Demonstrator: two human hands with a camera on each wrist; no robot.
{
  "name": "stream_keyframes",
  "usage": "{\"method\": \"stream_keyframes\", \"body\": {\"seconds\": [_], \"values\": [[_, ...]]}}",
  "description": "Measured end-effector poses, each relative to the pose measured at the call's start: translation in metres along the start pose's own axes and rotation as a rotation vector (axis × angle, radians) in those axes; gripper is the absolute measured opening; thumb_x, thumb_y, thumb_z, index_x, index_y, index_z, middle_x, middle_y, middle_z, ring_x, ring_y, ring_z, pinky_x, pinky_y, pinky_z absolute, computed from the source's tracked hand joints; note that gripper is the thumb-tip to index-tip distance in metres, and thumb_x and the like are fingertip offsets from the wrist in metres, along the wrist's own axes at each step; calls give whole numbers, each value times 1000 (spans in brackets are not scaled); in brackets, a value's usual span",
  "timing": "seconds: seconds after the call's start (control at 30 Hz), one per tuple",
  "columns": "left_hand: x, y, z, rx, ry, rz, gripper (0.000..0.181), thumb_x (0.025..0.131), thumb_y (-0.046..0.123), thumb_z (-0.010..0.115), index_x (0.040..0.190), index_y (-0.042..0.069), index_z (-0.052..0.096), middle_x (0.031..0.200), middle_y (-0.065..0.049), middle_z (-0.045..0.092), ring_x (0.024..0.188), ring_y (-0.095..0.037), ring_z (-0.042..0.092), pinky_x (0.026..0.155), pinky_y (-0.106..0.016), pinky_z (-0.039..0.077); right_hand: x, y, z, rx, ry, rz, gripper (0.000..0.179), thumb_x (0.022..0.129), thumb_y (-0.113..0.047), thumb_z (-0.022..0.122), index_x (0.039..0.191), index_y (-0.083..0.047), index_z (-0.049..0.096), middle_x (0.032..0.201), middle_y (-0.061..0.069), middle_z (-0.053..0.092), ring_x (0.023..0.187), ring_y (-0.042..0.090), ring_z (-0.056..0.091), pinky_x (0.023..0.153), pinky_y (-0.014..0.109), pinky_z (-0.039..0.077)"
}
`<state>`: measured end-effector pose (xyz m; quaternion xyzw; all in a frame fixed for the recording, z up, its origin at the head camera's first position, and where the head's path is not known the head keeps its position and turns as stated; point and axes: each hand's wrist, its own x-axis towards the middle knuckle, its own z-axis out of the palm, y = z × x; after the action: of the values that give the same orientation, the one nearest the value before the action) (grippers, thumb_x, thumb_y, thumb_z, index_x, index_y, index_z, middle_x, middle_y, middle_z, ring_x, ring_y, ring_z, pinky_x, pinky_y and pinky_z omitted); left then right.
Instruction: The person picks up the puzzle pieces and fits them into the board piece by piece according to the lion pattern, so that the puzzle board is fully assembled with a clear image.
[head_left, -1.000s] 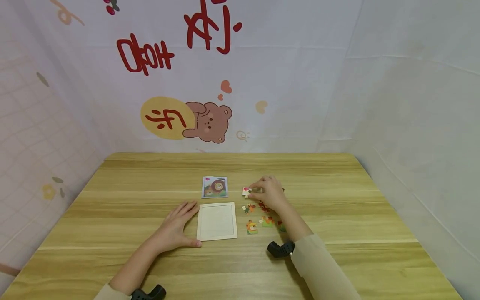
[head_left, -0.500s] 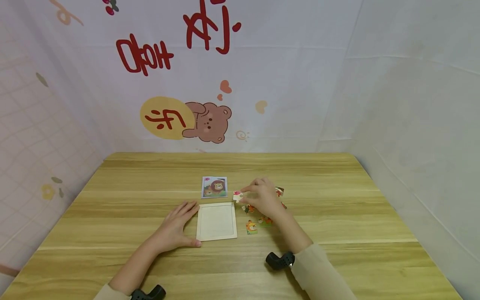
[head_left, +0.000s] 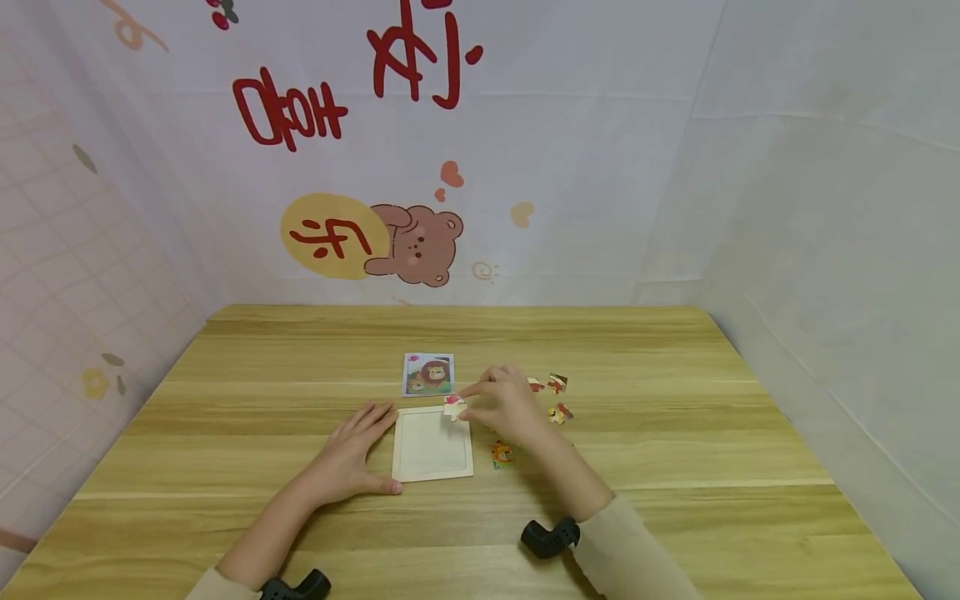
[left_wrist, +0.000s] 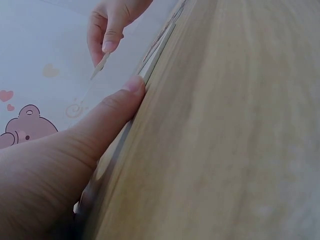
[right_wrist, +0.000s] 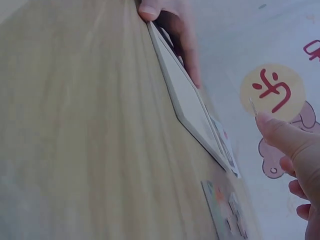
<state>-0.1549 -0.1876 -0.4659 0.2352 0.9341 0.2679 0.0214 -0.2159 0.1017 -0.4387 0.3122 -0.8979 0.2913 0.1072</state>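
A square pale wooden puzzle frame (head_left: 433, 478) lies flat on the table. My left hand (head_left: 351, 457) rests at its left side, fingers stretched toward the upper corner and thumb (left_wrist: 132, 85) touching the edge near the lower corner. Between thumb and fingers my right hand (head_left: 510, 407) pinches a puzzle piece (head_left: 453, 408), white with a pink patch. In the head view that piece overlaps the frame's upper right corner; both wrist views show it raised above the frame, nearly edge-on. The inside of the frame is bare wood where it shows.
Behind the frame lies a small picture card (head_left: 428, 375) with a lion on it. Several loose puzzle pieces, among them an orange one (head_left: 502, 453) and a dark-cornered one (head_left: 557, 383), lie right of the frame, some hidden under the right hand and forearm.
My right hand has carried the pink-patched puzzle piece left and toward me, from among the loose pieces to over the frame's upper right corner. The left hand and frame stay put.
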Motion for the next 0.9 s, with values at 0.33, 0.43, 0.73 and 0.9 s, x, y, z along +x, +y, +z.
{"method": "stream_keyframes", "body": {"seconds": [0.33,0.43,0.73,0.9], "values": [[0,0,-1,8,0,0,115,63,71,72,149,5,35,155,-13,24,141,-40,13,103,-68,14,7,-17,20,-71,-39,-23,32,76,-45,77,100,-24,78,87,-6,57,84,11,42,78,31,35],[0,-1,0,11,0,3,115,63,72,71,149,5,35,155,-13,24,141,-40,14,102,-69,14,8,-21,25,-94,-54,-23,31,76,-47,76,99,-28,77,87,-8,56,85,10,43,80,31,36],[-1,-3,1,11,3,12,114,63,72,71,149,5,35,155,-12,24,141,-40,13,101,-70,14,16,-29,43,-107,-90,-23,33,76,-50,75,101,-28,77,87,-10,56,84,9,41,80,29,34],[-1,-3,1,11,5,10,114,63,72,71,149,5,35,155,-12,24,141,-40,13,102,-69,14,19,-30,50,-126,-88,-14,32,76,-50,75,100,-29,77,87,-12,56,84,8,42,78,27,34]]}}
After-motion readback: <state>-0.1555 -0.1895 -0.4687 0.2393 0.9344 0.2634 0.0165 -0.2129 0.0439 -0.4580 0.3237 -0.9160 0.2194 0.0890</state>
